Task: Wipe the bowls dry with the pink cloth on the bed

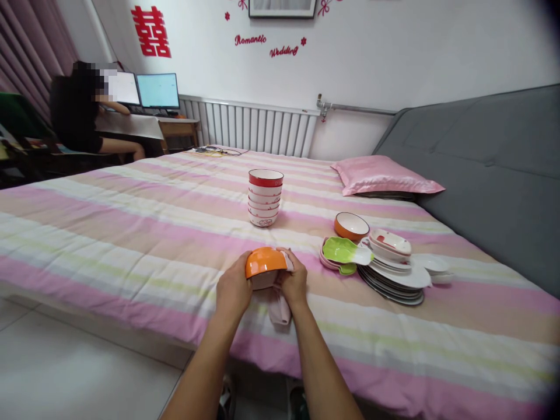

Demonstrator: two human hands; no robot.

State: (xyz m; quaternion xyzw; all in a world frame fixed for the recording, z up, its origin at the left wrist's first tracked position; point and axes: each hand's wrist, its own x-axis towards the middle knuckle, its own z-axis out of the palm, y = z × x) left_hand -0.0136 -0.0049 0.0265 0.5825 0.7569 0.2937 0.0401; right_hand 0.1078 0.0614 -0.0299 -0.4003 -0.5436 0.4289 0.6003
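An orange bowl (265, 261), white inside, is held tilted on its side above the near part of the striped bed. My left hand (234, 284) is closed around its left side. On the right side, my right hand (294, 280) presses a pale pink cloth (280, 309) against the bowl, and the cloth hangs down below. Just beyond stands a stack of several white bowls (265, 204) with a red-banded one on top. To the right, another orange bowl (351, 226) sits upright beside a green leaf-shaped dish (345, 251) and a pile of plates (394, 283).
Small white dishes (433, 265) lie at the right of the plates. A pink pillow (385, 174) rests near the grey headboard (490, 146). Cables (216, 151) lie on the bed's far edge. At the back left, a person (83, 111) sits at a desk with two monitors (158, 90).
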